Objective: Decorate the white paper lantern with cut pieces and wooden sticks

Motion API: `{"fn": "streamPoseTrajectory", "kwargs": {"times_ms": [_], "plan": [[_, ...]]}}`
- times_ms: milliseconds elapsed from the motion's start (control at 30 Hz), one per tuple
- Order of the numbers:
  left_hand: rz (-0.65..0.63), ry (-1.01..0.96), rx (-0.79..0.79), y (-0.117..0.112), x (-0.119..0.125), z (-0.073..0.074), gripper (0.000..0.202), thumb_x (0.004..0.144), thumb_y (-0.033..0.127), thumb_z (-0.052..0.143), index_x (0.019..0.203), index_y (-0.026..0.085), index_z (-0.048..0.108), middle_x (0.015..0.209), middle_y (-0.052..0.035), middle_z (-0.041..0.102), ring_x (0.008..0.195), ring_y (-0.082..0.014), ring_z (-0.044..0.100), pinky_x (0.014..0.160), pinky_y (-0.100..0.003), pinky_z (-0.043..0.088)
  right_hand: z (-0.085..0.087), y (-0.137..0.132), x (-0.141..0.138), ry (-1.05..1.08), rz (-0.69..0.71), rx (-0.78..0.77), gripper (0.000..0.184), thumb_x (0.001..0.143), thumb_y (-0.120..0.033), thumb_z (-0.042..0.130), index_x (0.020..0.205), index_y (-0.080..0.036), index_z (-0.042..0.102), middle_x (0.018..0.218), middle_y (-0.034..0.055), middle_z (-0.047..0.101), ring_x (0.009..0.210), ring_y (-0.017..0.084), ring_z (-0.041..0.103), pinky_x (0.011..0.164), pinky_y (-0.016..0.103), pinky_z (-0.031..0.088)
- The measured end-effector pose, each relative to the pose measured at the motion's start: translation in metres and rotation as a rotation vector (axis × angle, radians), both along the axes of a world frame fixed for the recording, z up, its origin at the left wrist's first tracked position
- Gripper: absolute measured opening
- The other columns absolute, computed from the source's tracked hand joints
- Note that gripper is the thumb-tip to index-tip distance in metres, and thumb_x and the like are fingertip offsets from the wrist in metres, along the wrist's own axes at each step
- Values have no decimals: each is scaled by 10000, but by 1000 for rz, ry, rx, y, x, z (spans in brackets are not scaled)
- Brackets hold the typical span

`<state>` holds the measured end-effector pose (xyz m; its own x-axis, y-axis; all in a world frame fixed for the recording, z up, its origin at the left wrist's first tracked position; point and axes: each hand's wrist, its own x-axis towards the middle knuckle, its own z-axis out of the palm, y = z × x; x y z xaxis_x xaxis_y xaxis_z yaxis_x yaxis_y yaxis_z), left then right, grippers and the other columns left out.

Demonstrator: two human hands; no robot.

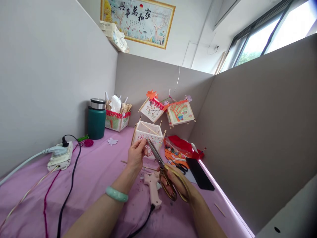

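My right hand (174, 183) is wrapped round the gold handles of a large pair of scissors (155, 152), whose blades point up and away to the left. At the blade tips, my left hand (137, 154) is closed in a pinch; whatever lies between its fingertips is too small to make out. Just behind both hands stands a white box-shaped lantern (151, 130) with wooden corner sticks and drawn patterns, partly covered by the left hand and the blades. Below the scissors a pale pink glue gun (152, 190) lies on the purple cloth (99, 185).
Two decorated lanterns (152, 109) (180, 111) hang at the back. Left stand a green tumbler (96, 119), a box of sticks and tissue (117, 119) and a power strip (60, 157) with cords. Right lie a black phone (200, 173), black-handled scissors (182, 167) and red material (182, 145).
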<state>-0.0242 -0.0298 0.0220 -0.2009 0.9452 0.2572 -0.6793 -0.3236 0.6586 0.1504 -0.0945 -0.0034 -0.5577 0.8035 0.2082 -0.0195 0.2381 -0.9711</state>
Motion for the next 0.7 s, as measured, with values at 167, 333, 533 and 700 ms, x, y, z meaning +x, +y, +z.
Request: {"fn": "streamPoseTrajectory", "kwargs": {"times_ms": [167,333,533,700], "plan": [[-15,-37,-10,2,-1,1,328,568,350,809,725,129,625,542,43,592,353,-31,407,371,-184,350,0,0,0,-8,-5,6,406,884,-594,420,944,-197,479,568,-66,467,335,50,349,316,179,311],[-10,-39,-14,3,-2,0,336,566,352,806,742,129,627,571,35,607,360,-30,415,376,-188,353,3,-3,-1,-17,-30,-10,404,883,-601,411,947,-209,488,558,-60,470,337,62,339,317,196,306],[-55,-57,10,4,-2,-2,323,580,333,801,745,126,617,627,29,623,359,-19,405,368,-186,339,-1,-1,-1,-29,-41,-10,409,887,-585,423,978,-192,492,559,-64,468,325,55,342,309,189,310],[-41,-41,-6,5,-2,-3,323,577,333,802,736,125,612,543,57,561,351,-28,409,363,-184,335,-3,-1,2,-42,-57,-22,416,880,-582,440,997,-191,516,601,-51,481,332,49,339,310,197,289]]}}
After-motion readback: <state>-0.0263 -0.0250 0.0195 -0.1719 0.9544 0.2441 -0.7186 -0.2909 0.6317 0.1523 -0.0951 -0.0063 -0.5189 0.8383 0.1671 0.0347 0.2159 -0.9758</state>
